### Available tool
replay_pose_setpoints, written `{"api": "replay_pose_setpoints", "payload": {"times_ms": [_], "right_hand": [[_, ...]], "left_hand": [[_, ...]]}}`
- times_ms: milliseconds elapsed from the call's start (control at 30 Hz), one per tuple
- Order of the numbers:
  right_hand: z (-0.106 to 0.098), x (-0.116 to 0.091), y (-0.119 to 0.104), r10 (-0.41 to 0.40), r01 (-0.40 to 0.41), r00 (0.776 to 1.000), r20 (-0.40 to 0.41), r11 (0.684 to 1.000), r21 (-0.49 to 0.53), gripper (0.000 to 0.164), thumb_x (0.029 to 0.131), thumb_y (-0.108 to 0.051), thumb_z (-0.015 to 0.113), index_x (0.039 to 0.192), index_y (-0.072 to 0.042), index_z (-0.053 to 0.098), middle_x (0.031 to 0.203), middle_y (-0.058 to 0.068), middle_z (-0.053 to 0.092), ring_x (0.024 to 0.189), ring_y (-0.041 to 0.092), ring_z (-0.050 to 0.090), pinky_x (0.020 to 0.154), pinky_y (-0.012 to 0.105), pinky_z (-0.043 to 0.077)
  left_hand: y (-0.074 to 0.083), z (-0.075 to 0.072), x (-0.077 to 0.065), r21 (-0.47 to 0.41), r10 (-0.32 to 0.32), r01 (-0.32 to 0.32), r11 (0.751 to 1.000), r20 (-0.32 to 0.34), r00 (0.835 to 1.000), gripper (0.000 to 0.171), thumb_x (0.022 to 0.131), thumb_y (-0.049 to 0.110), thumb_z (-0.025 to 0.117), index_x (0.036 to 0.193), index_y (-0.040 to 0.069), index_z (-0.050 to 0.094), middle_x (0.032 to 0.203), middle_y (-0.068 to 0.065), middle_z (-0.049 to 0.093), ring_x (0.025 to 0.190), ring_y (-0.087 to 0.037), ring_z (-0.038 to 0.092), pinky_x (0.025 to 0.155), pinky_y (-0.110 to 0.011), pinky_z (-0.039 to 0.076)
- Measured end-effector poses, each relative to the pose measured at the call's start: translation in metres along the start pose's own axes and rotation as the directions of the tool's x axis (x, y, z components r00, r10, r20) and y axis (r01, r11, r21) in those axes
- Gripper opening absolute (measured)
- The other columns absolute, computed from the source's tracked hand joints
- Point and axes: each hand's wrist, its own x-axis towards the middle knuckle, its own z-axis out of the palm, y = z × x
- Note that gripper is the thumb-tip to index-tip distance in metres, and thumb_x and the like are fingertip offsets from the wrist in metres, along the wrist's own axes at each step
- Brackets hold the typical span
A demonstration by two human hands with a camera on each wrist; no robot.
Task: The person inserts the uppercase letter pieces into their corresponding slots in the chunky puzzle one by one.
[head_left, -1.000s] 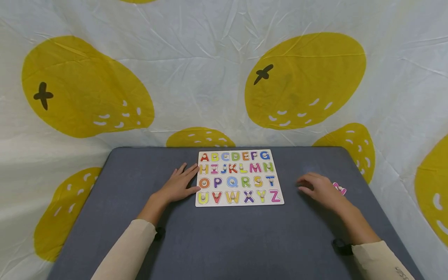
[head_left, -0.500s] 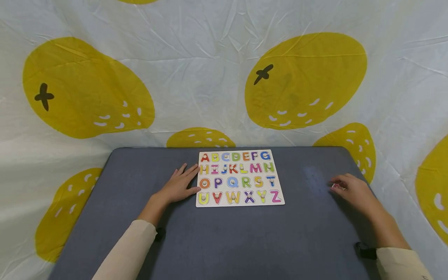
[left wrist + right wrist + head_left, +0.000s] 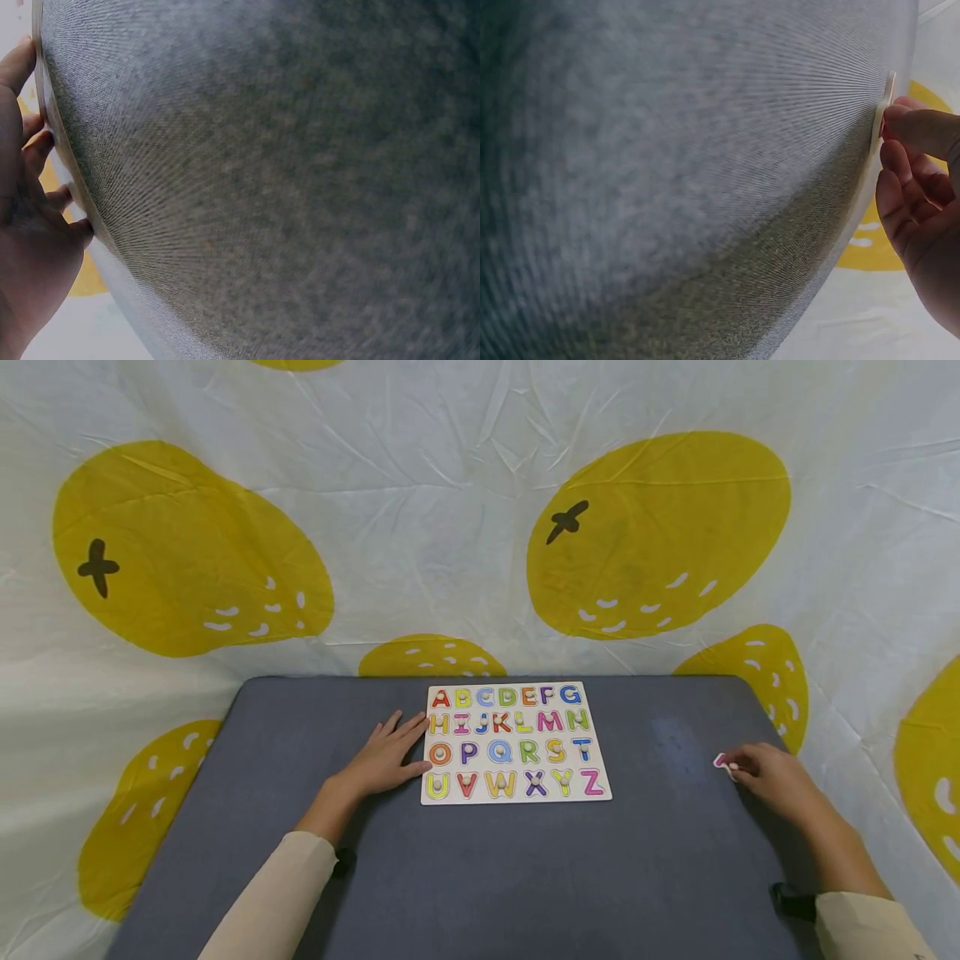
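Note:
A white alphabet puzzle board (image 3: 517, 799) with rows of coloured letters lies near the table's far side. My left hand (image 3: 381, 756) rests at its left edge, fingers spread, with thumb and fingertips touching the edge. Over at the table's right side, my right hand (image 3: 772, 777) pinches a pink letter puzzle piece (image 3: 722, 762) between thumb and fingers. The fingers cover part of the piece, so its full shape is hidden. In the right wrist view the piece (image 3: 875, 135) shows edge-on at the fingertips, close to the table surface. Pink Z (image 3: 592, 782) at the board's lower right shows no knob.
Both hands are over a table covered in dark grey cloth (image 3: 480, 877). Behind it hangs a white curtain (image 3: 427, 560) printed with yellow fruit. A dark band (image 3: 792, 902) circles the right wrist by the sleeve.
My right hand has moved right, away from the board, reached the pink letter piece on the table and pinched it. The left hand stays at the board's edge.

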Motion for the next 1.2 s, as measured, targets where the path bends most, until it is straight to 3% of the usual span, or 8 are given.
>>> {"api": "replay_pose_setpoints", "payload": {"times_ms": [100, 233, 467, 700, 933, 1200], "right_hand": [[0.001, 0.000, 0.000, -0.002, 0.002, 1.000, -0.016, 1.000, -0.003, 0.016, 0.082, 0.000, 0.082, 0.095, -0.006, 0.077, 0.087, 0.003, 0.072, 0.072, -0.003, 0.057, 0.062, 0.028, 0.051], [-0.001, 0.003, -0.007, -0.017, 0.016, 0.999, -0.050, 1.000, -0.027, 0.015, 0.081, -0.003, 0.085, 0.092, -0.008, 0.076, 0.083, 0.001, 0.071, 0.071, 0.003, 0.058, 0.063, 0.032, 0.049], [-0.001, 0.014, -0.035, -0.065, 0.064, 0.996, -0.058, 0.998, -0.011, 0.017, 0.081, -0.002, 0.085, 0.095, -0.009, 0.077, 0.087, 0.002, 0.071, 0.075, 0.016, 0.064, 0.067, 0.034, 0.052], [0.005, 0.026, -0.065, -0.119, 0.119, 0.990, -0.070, 0.993, 0.002, 0.017, 0.080, -0.003, 0.085, 0.094, -0.009, 0.076, 0.086, 0.000, 0.069, 0.075, 0.017, 0.063, 0.067, 0.036, 0.052], [0.016, 0.040, -0.101, -0.157, 0.157, 0.988, -0.004, 0.987, 0.041, 0.015, 0.083, -0.006, 0.084, 0.096, -0.008, 0.076, 0.083, -0.004, 0.066, 0.073, 0.008, 0.054, 0.065, 0.031, 0.049], [0.029, 0.050, -0.134, -0.216, 0.208, 0.975, 0.055, 0.971, 0.115, 0.015, 0.084, -0.005, 0.083, 0.098, -0.007, 0.076, 0.089, -0.001, 0.069, 0.078, 0.010, 0.059, 0.069, 0.031, 0.054]], "left_hand": [[0.001, -0.001, 0.000, 0.000, -0.001, 0.001, 1.000, 0.001, 1.000, 0.085, 0.098, 0.052, 0.065, 0.165, 0.016, 0.027, 0.172, -0.006, 0.026, 0.159, -0.044, 0.011, 0.125, -0.068, 0.011], [0.001, -0.002, 0.000, -0.001, 0.000, 0.000, 1.000, 0.003, 1.000, 0.085, 0.098, 0.051, 0.066, 0.165, 0.015, 0.027, 0.172, -0.006, 0.026, 0.159, -0.045, 0.011, 0.124, -0.068, 0.011], [0.001, -0.003, -0.001, 0.004, 0.002, -0.002, 1.000, -0.008, 1.000, 0.085, 0.098, 0.050, 0.066, 0.165, 0.014, 0.028, 0.171, -0.007, 0.027, 0.158, -0.046, 0.013, 0.124, -0.069, 0.012], [0.002, -0.003, -0.001, -0.001, 0.004, -0.004, 1.000, -0.004, 1.000, 0.085, 0.098, 0.051, 0.066, 0.165, 0.015, 0.028, 0.171, -0.007, 0.027, 0.159, -0.045, 0.013, 0.124, -0.069, 0.011], [0.000, -0.001, 0.000, -0.004, 0.010, -0.010, 1.000, -0.013, 1.000, 0.085, 0.098, 0.051, 0.065, 0.165, 0.015, 0.028, 0.172, -0.006, 0.027, 0.159, -0.045, 0.013, 0.124, -0.069, 0.011], [0.000, -0.001, 0.000, -0.008, 0.010, -0.011, 1.000, -0.017, 1.000, 0.085, 0.098, 0.052, 0.065, 0.165, 0.016, 0.028, 0.171, -0.006, 0.027, 0.159, -0.045, 0.013, 0.124, -0.069, 0.012]]}}
